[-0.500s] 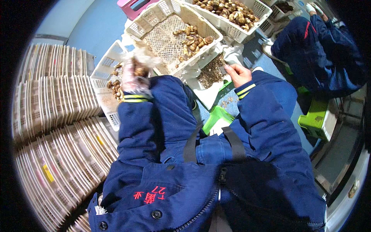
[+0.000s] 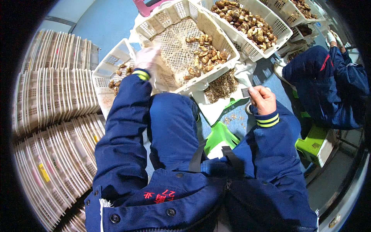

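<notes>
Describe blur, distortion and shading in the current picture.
Head view: left hand smeared, apparently by motion; right hand sharper. Head view: crate stacks bowed by the fisheye, corners black. Head view: jacket darkest right of its zip.

Upper centre: left hand [image 2: 147, 58], gloved and motion-blurred, at the left wall of a pale perforated crate [image 2: 176, 40] bearing brown mushrooms [image 2: 210, 58]. Right of centre: right hand [image 2: 263, 100], bare, pinching a small flat dark piece [image 2: 245, 92]. Left: stacked crates [image 2: 58, 92]. Upper right: another person [image 2: 315, 83], seated.
</notes>
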### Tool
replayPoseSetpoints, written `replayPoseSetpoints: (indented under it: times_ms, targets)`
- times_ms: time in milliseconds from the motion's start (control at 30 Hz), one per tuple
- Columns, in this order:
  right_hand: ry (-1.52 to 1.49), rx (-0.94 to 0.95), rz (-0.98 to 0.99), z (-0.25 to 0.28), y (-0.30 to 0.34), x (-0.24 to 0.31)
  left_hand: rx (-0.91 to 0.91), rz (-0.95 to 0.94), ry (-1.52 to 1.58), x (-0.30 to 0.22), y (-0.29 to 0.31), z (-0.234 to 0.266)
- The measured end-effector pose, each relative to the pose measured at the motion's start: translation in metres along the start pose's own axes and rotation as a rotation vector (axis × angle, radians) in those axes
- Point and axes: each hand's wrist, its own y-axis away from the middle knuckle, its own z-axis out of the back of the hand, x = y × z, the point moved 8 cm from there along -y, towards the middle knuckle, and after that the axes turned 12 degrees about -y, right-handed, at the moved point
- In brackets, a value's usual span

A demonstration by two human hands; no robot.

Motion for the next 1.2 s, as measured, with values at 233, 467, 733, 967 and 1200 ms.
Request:
replayPoseSetpoints:
  times_ms: [233,467,733,967,1200]
  targets:
    - [0.136,-0.079,-0.114,-0.003,-0.001,0.017,0.44,-0.705,-0.669,-0.04,-0.04,-0.191]
    - [0.115,-0.067,-0.156,-0.003,0.003,0.027,0.456,-0.939,-1.094,-0.025,-0.04,-0.254]
    - [0.194,-0.114,-0.208,-0.005,-0.004,0.014,0.307,-0.801,-1.159,-0.054,-0.05,-0.229]
    - [0.107,-0.051,-0.084,-0.003,-0.009,-0.01,0.561,-0.234,0.318,-0.064,-0.043,-0.167]
    - [0.097,-0.027,0.062,0.0,-0.01,-0.016,0.781,-0.24,0.382,-0.157,0.101,-0.114]
